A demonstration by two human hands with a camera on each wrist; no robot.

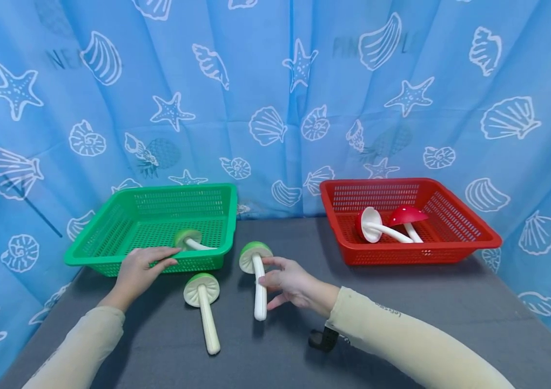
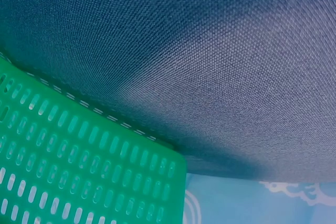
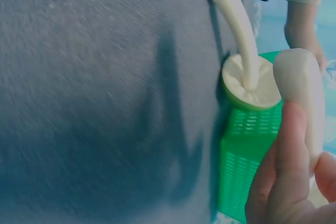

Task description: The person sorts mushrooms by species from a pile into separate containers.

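Observation:
My right hand [image 1: 291, 283] pinches the pale stem of a green-capped toy mushroom [image 1: 260, 292], its cap pointing toward the back. In the right wrist view the thumb and fingers sit on either side of that stem [image 3: 300, 77]. My left hand [image 1: 141, 273] is at the front rim of the green basket [image 1: 110, 259], fingers extended and holding nothing. Just past its fingertips, inside the basket, lies another green-capped mushroom [image 1: 200, 246]. A third one [image 1: 209, 319] lies on the table between my hands, stem toward me.
At the back right stands a red basket [image 1: 416, 256] holding two red-capped mushrooms [image 1: 409, 216]. Dark grey cloth [image 1: 266, 356] covers the table. A blue curtain [image 1: 275, 81] with shell prints hangs right behind both baskets. A black wrist-worn device [image 1: 323, 339] is below my right sleeve.

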